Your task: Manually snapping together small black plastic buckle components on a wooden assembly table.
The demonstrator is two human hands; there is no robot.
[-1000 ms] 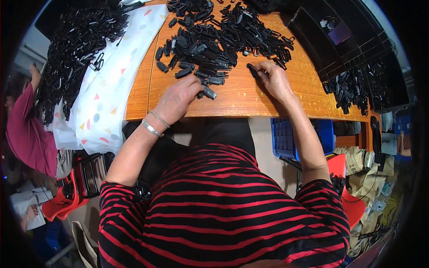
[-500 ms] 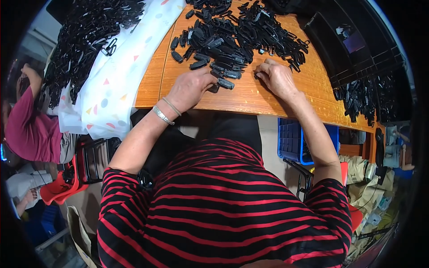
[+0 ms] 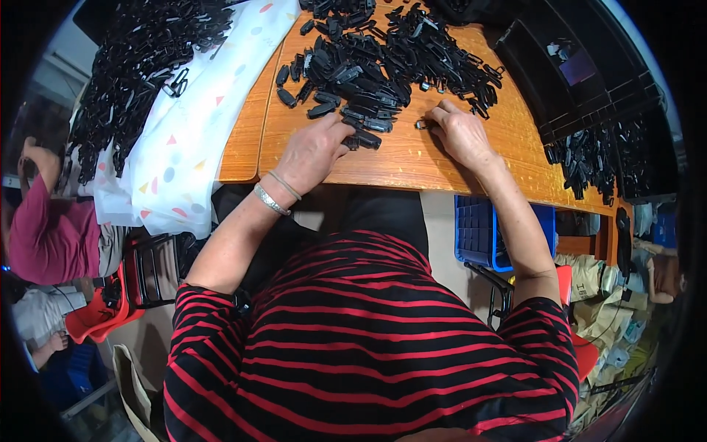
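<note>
On the wooden table, my left hand (image 3: 317, 151) has its fingers curled at a dark plastic piece (image 3: 366, 140) close to the front edge. More black oblong pieces (image 3: 375, 124) lie just beyond the fingertips. My right hand (image 3: 462, 135) rests to the right with thumb and fingers pinched on a small dark part (image 3: 422, 125), most of it hidden by the fingers. A large heap of black plastic pieces (image 3: 353, 62) spreads behind both hands, with looped black parts (image 3: 442, 55) on its right side.
At left, a patterned white plastic sheet (image 3: 173, 166) carries a mound of looped black parts (image 3: 136, 66). A black bin (image 3: 582, 81) stands at right beside more black parts (image 3: 582, 166). Below the table is a blue crate (image 3: 475, 228). A person in maroon (image 3: 51, 232) sits at far left.
My left hand has shifted slightly at the dark piece. The right-hand pinch has turned a little, so the small part shows more. The person in maroon has lowered their hand.
</note>
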